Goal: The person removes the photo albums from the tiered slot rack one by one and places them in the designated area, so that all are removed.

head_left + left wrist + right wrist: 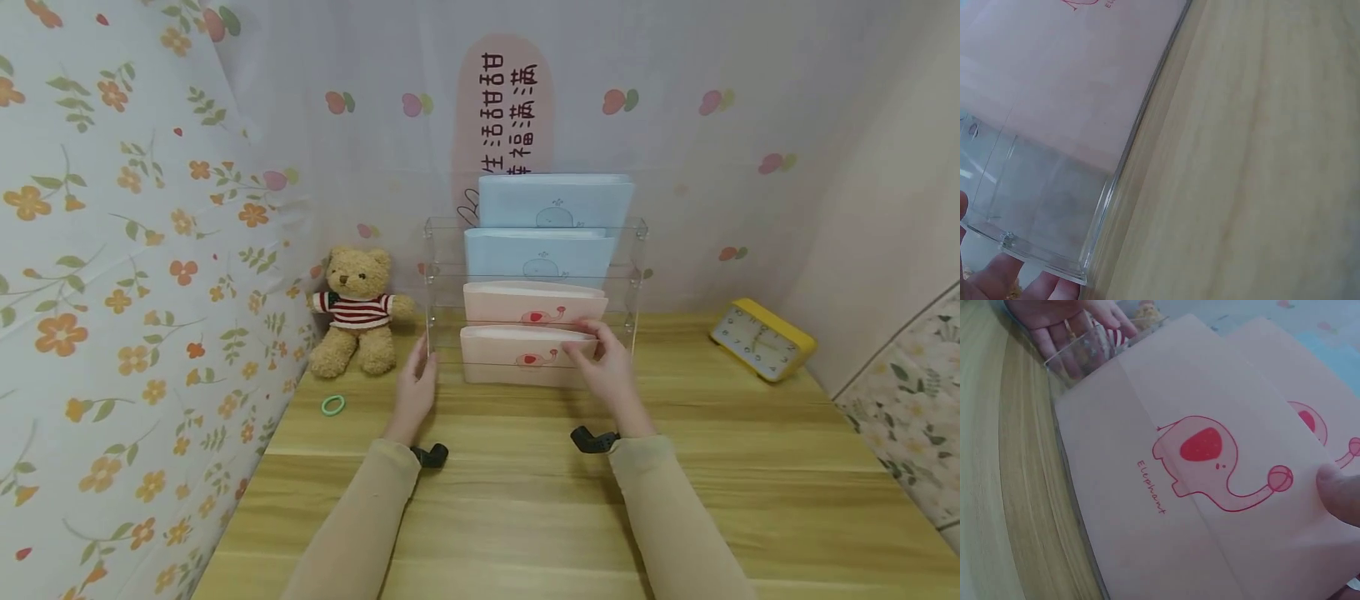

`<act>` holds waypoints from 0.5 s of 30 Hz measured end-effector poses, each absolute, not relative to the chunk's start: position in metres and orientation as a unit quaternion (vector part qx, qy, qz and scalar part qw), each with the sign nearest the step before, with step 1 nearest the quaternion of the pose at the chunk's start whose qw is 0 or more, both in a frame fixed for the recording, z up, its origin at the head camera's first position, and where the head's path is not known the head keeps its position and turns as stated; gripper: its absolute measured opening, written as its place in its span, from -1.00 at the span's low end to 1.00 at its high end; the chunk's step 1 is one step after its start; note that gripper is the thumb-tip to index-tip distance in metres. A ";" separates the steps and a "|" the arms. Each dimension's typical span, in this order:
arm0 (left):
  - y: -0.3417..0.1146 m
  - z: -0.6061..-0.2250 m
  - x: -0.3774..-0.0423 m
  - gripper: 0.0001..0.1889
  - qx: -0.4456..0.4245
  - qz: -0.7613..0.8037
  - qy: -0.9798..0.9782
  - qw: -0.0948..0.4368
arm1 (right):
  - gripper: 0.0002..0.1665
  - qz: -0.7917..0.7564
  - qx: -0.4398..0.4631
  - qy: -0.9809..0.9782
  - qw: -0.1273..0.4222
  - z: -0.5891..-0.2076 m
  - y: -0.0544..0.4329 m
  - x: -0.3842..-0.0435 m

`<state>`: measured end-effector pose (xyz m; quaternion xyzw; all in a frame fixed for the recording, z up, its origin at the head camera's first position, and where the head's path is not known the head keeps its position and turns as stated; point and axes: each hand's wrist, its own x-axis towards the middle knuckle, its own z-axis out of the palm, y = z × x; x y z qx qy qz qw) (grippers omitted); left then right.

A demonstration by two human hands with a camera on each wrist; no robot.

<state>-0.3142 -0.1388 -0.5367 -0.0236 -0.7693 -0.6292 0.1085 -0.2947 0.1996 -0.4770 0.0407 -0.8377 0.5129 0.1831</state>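
A clear acrylic rack (445,364) stands on the table with pink and blue folders in its tiers. My left hand (415,385) holds the rack's left side; in the left wrist view its fingers (997,275) lie behind the clear side panel. With thumb in front and fingers behind, my right hand (609,373) pinches the upper right edge of the front pink folder (495,357), which bears a red elephant. Behind it come a second pink folder (487,307) and two blue whale folders, a lower one (495,254) and a taller one (510,200).
To the rack's left a teddy bear (356,310) in a striped sweater sits against the curtain, with a green ring (332,405) on the table before it. A yellow clock (763,339) stands to the right. The wooden table (510,517) extends toward me.
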 end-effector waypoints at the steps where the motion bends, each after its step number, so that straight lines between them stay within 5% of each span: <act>1: -0.140 -0.538 -0.316 -0.42 -0.022 -0.631 -0.767 0.111 | -0.47 0.509 0.045 -0.840 0.180 -0.477 0.198 -0.295; 15: -0.146 -0.548 -0.320 -0.49 -0.025 -0.624 -0.770 0.128 | -0.61 0.538 0.006 -0.821 0.192 -0.486 0.181 -0.296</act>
